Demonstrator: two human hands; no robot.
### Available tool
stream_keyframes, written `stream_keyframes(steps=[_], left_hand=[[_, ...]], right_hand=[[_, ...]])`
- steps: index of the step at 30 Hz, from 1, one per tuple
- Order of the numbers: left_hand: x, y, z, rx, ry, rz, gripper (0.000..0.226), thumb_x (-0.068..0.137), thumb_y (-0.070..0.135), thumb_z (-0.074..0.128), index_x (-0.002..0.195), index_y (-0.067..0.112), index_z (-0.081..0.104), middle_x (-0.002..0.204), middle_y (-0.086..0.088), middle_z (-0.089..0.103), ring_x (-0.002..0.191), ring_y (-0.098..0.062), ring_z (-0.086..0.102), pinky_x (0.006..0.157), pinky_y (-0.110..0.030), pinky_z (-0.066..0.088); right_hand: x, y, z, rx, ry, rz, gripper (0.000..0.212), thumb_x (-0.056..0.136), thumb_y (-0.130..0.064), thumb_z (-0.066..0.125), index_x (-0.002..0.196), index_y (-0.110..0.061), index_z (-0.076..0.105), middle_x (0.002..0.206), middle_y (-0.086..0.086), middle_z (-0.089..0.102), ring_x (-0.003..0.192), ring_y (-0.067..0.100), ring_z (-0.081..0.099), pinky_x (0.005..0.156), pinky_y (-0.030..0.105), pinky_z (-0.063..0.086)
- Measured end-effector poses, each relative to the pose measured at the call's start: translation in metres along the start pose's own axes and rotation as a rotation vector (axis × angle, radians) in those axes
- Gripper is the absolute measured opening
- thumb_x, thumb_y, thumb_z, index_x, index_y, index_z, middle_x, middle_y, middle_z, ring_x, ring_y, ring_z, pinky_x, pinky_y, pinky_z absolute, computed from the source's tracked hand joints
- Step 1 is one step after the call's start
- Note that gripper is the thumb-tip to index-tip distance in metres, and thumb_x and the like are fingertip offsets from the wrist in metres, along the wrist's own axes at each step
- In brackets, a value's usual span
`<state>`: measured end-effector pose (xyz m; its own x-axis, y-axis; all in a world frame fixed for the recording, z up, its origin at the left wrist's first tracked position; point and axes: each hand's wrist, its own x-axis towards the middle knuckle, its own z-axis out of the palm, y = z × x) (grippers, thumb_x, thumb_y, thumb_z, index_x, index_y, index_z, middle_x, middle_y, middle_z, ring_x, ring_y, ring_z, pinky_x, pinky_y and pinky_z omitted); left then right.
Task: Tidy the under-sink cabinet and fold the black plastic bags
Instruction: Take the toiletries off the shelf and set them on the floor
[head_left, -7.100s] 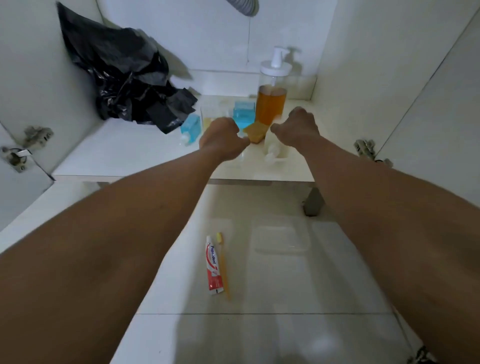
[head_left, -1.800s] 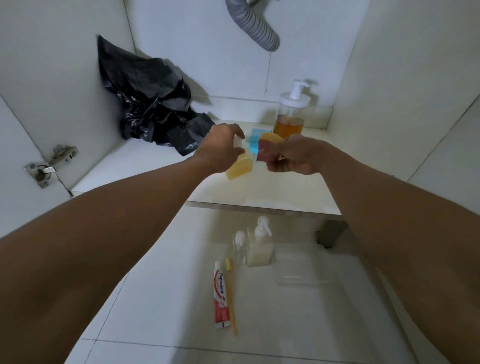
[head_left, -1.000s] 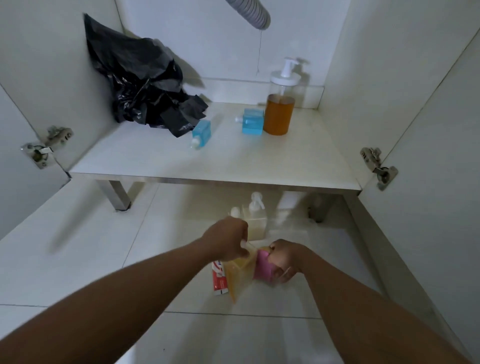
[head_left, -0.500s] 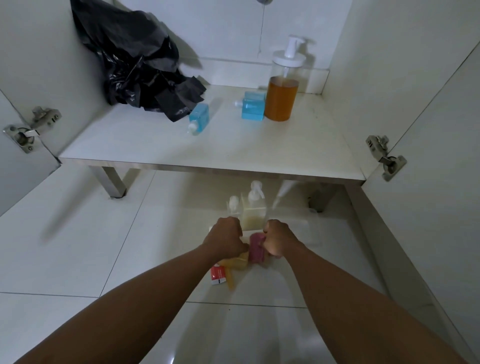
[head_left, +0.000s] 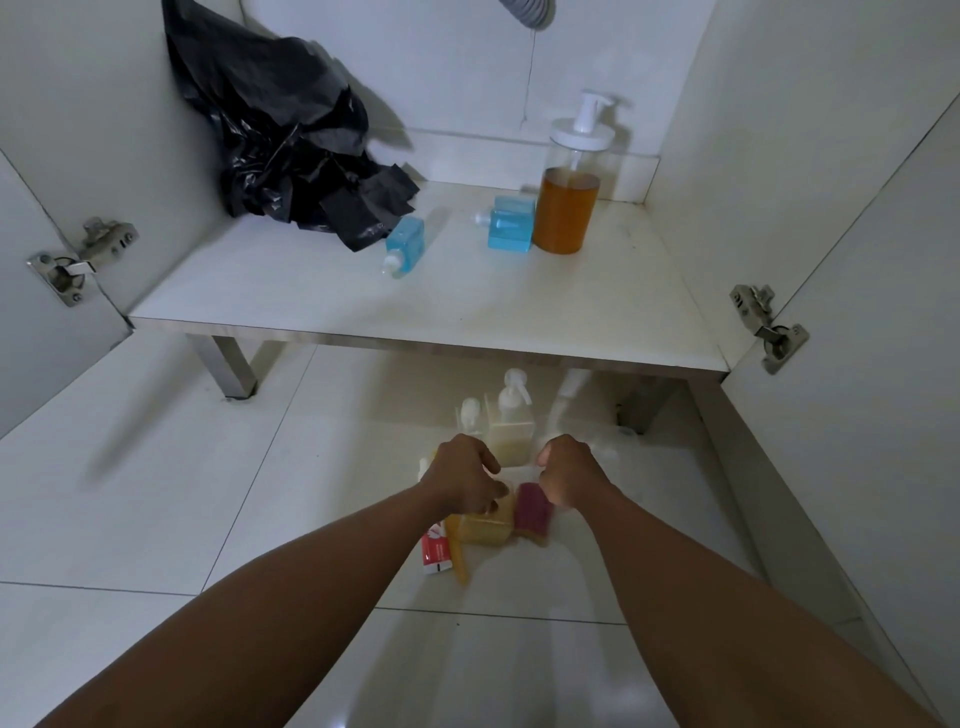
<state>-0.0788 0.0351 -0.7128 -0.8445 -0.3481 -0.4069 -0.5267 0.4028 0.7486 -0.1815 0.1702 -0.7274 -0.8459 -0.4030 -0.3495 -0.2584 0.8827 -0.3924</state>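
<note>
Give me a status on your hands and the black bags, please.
Left hand over yellow block, right hand over pink sponge, floor level, grip unclear. Black bags crumpled at back left of shelf. Blue bottle lies beside them.

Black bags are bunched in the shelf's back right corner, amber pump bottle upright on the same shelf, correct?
No. The head view shows the black bags bunched in the back left corner of the shelf; the amber pump bottle is upright on the same shelf.
</note>
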Motion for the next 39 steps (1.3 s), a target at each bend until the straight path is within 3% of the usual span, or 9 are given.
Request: stream_keyframes(steps=[2, 8, 12, 17, 20, 22, 30, 35, 39], left_hand=[[-0.001, 0.003, 0.002, -0.033, 0.002, -0.003, 0.026, 0.083, 0.005, 0.078, 0.104, 0.005, 0.062, 0.077, -0.018, 0.075, 0.064, -0.024, 0.074, 0.074, -0.037, 0.063], [-0.002, 0.010, 0.003, 0.120, -0.015, -0.012, 0.030, 0.087, 0.013, 0.075, 0.113, 0.004, 0.063, 0.091, -0.016, 0.073, 0.072, -0.025, 0.075, 0.071, -0.039, 0.063], [-0.003, 0.021, -0.007, 0.393, 0.230, 0.161, 0.035, 0.084, 0.050, 0.073, 0.101, 0.020, 0.069, 0.094, 0.001, 0.068, 0.086, -0.018, 0.067, 0.078, -0.035, 0.056], [-0.004, 0.055, -0.039, 0.345, 0.484, 0.383, 0.024, 0.087, 0.051, 0.066, 0.087, 0.027, 0.067, 0.075, 0.012, 0.064, 0.082, -0.014, 0.065, 0.073, -0.030, 0.050], [0.004, 0.078, -0.073, 0.428, 0.511, 0.419, 0.027, 0.087, 0.050, 0.065, 0.092, 0.024, 0.068, 0.085, 0.007, 0.067, 0.086, -0.016, 0.063, 0.075, -0.031, 0.050], [0.011, 0.094, -0.100, 0.533, 0.518, 0.391, 0.033, 0.089, 0.052, 0.065, 0.101, 0.021, 0.067, 0.096, 0.004, 0.065, 0.088, -0.015, 0.058, 0.075, -0.031, 0.046], [0.043, 0.123, -0.178, 0.676, 0.610, 0.318, 0.039, 0.089, 0.050, 0.064, 0.116, 0.023, 0.065, 0.125, -0.001, 0.061, 0.118, -0.025, 0.056, 0.088, -0.037, 0.044], [0.077, 0.101, -0.191, 0.500, 0.716, 0.242, 0.049, 0.087, 0.040, 0.071, 0.127, 0.016, 0.057, 0.130, -0.011, 0.056, 0.116, -0.030, 0.054, 0.093, -0.043, 0.051], [0.102, 0.080, -0.193, 0.509, 0.789, 0.185, 0.067, 0.084, 0.041, 0.075, 0.139, 0.016, 0.044, 0.138, -0.011, 0.041, 0.124, -0.031, 0.044, 0.096, -0.049, 0.047]], right_hand=[[0.000, 0.003, -0.003, 0.004, 0.013, -0.002, 0.022, 0.090, -0.004, 0.060, 0.112, -0.005, 0.063, 0.112, 0.012, 0.063, 0.099, 0.027, 0.065, 0.085, 0.034, 0.057], [0.000, 0.010, -0.009, 0.101, 0.150, 0.012, 0.017, 0.088, -0.006, 0.056, 0.097, -0.011, 0.069, 0.102, 0.007, 0.068, 0.091, 0.024, 0.066, 0.081, 0.034, 0.058], [-0.002, 0.002, -0.028, 0.229, 0.400, -0.040, 0.017, 0.093, -0.016, 0.050, 0.079, -0.021, 0.057, 0.081, 0.000, 0.063, 0.070, 0.018, 0.062, 0.060, 0.028, 0.049], [-0.002, -0.019, -0.055, 0.419, 0.589, -0.192, 0.006, 0.092, -0.021, 0.057, 0.091, -0.021, 0.063, 0.077, -0.007, 0.062, 0.072, 0.014, 0.060, 0.062, 0.029, 0.049], [0.006, -0.042, -0.076, 0.477, 0.630, -0.279, 0.006, 0.093, -0.021, 0.059, 0.096, -0.020, 0.064, 0.076, -0.009, 0.062, 0.068, 0.009, 0.059, 0.059, 0.022, 0.046], [0.015, -0.062, -0.092, 0.443, 0.620, -0.303, 0.010, 0.094, -0.020, 0.060, 0.101, -0.017, 0.066, 0.082, -0.007, 0.062, 0.071, 0.008, 0.059, 0.064, 0.017, 0.046], [0.065, -0.119, -0.169, 0.065, 0.377, -0.443, 0.011, 0.094, -0.027, 0.062, 0.100, -0.018, 0.063, 0.097, -0.001, 0.061, 0.091, 0.018, 0.061, 0.083, 0.029, 0.052], [0.109, -0.119, -0.178, -0.067, 0.278, -0.453, 0.031, 0.093, -0.031, 0.065, 0.120, -0.018, 0.058, 0.115, 0.000, 0.057, 0.106, 0.020, 0.059, 0.095, 0.036, 0.052], [0.138, -0.124, -0.166, 0.033, 0.309, -0.402, 0.059, 0.094, -0.030, 0.063, 0.147, -0.019, 0.037, 0.149, 0.004, 0.040, 0.131, 0.022, 0.046, 0.106, 0.033, 0.042]])
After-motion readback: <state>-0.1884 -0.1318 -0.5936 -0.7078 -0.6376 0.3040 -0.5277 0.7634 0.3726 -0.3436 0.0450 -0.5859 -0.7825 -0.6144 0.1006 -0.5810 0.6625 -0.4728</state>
